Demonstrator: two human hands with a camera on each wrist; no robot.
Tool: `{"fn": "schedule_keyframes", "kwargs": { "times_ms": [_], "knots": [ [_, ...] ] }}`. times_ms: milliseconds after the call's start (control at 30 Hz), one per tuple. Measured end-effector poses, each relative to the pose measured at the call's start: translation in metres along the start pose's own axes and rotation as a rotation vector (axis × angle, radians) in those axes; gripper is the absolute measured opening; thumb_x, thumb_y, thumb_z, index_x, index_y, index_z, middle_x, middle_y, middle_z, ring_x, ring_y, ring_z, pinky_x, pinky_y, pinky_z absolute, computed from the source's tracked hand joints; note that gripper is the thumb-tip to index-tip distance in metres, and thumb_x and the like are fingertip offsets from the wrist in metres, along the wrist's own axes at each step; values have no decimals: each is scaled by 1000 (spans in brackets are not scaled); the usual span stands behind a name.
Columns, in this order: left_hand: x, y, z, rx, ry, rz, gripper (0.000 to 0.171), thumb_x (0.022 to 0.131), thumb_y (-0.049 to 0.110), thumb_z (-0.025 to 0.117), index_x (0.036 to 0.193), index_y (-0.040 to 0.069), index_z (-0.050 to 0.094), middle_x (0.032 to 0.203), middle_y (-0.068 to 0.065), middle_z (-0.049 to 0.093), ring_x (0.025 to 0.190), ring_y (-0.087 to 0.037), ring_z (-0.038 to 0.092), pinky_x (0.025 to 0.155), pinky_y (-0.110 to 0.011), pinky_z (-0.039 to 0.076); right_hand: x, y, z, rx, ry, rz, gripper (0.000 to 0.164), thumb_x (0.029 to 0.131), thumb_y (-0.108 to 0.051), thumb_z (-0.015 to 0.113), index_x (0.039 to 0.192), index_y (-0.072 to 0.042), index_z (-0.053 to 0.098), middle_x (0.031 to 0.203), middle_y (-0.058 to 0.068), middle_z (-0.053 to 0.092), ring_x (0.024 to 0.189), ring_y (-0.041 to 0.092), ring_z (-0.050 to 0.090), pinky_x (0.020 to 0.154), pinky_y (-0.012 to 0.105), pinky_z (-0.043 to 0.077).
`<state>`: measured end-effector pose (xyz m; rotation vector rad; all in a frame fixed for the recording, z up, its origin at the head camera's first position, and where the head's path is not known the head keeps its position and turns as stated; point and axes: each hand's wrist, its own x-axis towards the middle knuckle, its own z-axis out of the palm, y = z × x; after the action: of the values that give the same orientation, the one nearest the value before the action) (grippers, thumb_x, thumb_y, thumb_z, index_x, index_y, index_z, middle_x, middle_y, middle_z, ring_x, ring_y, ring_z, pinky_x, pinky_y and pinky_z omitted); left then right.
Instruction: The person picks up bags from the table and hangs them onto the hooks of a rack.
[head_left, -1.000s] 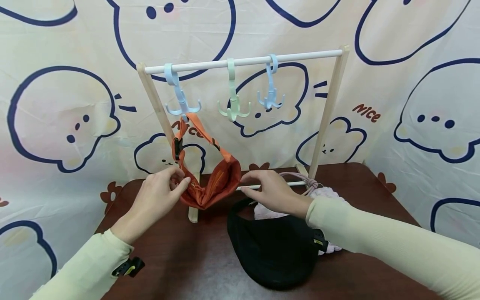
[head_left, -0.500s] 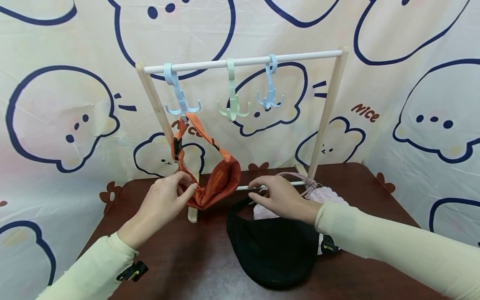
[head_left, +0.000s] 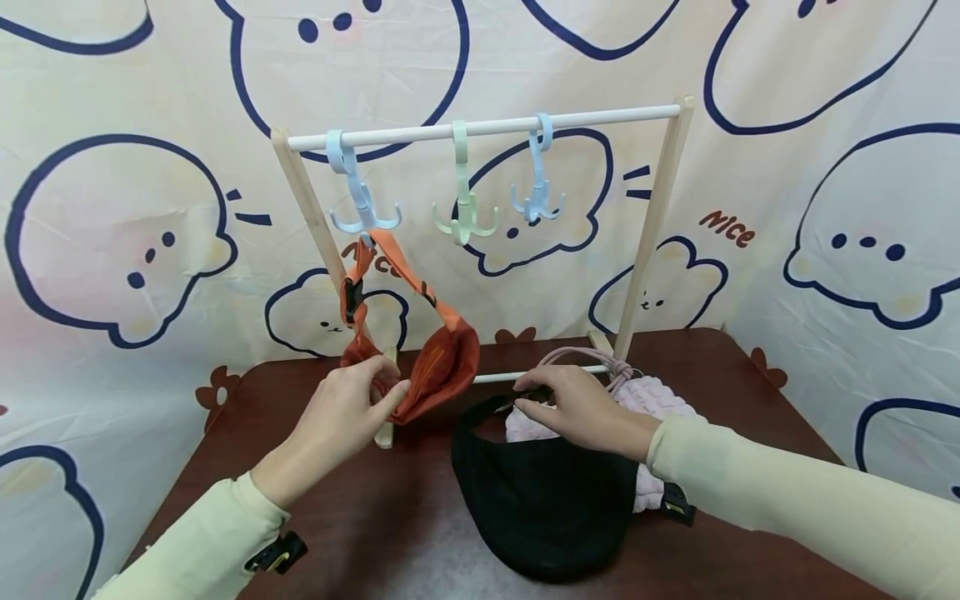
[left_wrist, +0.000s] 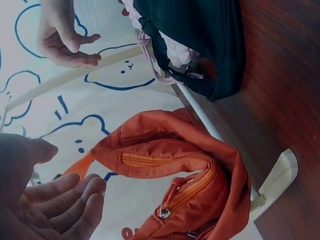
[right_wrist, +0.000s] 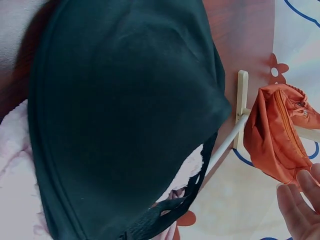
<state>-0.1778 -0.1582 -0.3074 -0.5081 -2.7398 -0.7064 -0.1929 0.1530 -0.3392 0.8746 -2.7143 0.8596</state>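
An orange waist bag (head_left: 442,367) hangs by its strap from the light blue hook (head_left: 363,200) on the left of the rack. My left hand (head_left: 345,417) is in front of the bag's lower left part, its fingers (left_wrist: 75,210) loosely bent with nothing between them in the left wrist view. To the right, my right hand (head_left: 581,408) is over the upper edge of a black shoulder bag (head_left: 547,508), fingers (right_wrist: 295,205) relaxed and holding nothing. A pale pink quilted bag (head_left: 660,400) with a knotted strap lies partly hidden under the black one.
The rack's white bar (head_left: 495,127) also carries a green hook (head_left: 465,208) and a second blue hook (head_left: 537,192), both without bags. Its wooden posts stand on the dark brown table (head_left: 352,542). A cartoon-printed cloth (head_left: 847,67) hangs behind and at the sides.
My right hand has moved away from the orange bag, rightward and lower, over the black bag. My left hand has shifted right and slightly down across the orange bag, which still hangs in place.
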Motion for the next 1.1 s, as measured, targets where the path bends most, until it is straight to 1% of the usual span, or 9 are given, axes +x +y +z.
{"fn": "schedule_keyframes", "kwargs": {
  "times_ms": [167,233,433,667,733,867,933,1100],
  "knots": [
    [-1,3,3,-8,-16,-4,14,96,26,69,98,12,70,62,5,58,58,-8,51,56,-26,42,-5,5,1,-26,-3,-12,18,96,-23,69,111,-14,74,107,0,74,86,12,64,71,22,50],
    [-2,4,5,-11,-24,-6,14,96,26,69,98,12,70,60,5,55,55,-9,49,55,-26,40,-6,7,2,-37,-1,-17,18,96,-23,69,111,-14,74,109,0,74,90,13,65,73,23,51],
    [-2,7,11,-43,-69,-29,14,97,27,68,101,13,69,58,4,54,50,-9,49,51,-26,40,-10,12,2,-50,-18,-2,21,96,-24,69,113,-12,75,111,0,74,85,6,61,73,23,51],
    [-1,9,22,-36,-91,14,15,96,28,70,101,14,69,60,4,52,53,-9,46,51,-25,37,-16,21,-1,-47,-45,30,22,97,-26,68,115,-14,73,113,1,74,84,12,64,74,25,51],
    [0,10,24,-37,-102,22,16,96,28,70,103,13,70,62,4,53,54,-9,46,52,-25,38,-18,23,-2,-43,-54,42,22,97,-26,68,116,-15,73,113,0,74,83,9,63,74,25,51],
    [0,12,27,-43,-123,27,20,96,28,70,106,11,70,64,4,55,56,-9,47,53,-25,39,-20,28,-4,-38,-62,50,21,97,-25,68,115,-15,73,113,3,74,73,2,56,70,23,49],
    [1,12,29,-48,-129,25,21,96,28,70,107,10,70,65,4,55,56,-9,47,54,-25,40,-21,30,-5,-37,-60,49,20,97,-25,68,114,-15,73,113,5,75,69,0,53,68,23,48],
    [1,12,35,-50,-133,21,16,95,28,71,103,13,70,66,4,54,57,-10,46,54,-25,39,-22,33,-5,-55,-44,44,19,97,-24,69,113,-15,74,110,2,75,72,0,56,70,23,50]
  ]
}}
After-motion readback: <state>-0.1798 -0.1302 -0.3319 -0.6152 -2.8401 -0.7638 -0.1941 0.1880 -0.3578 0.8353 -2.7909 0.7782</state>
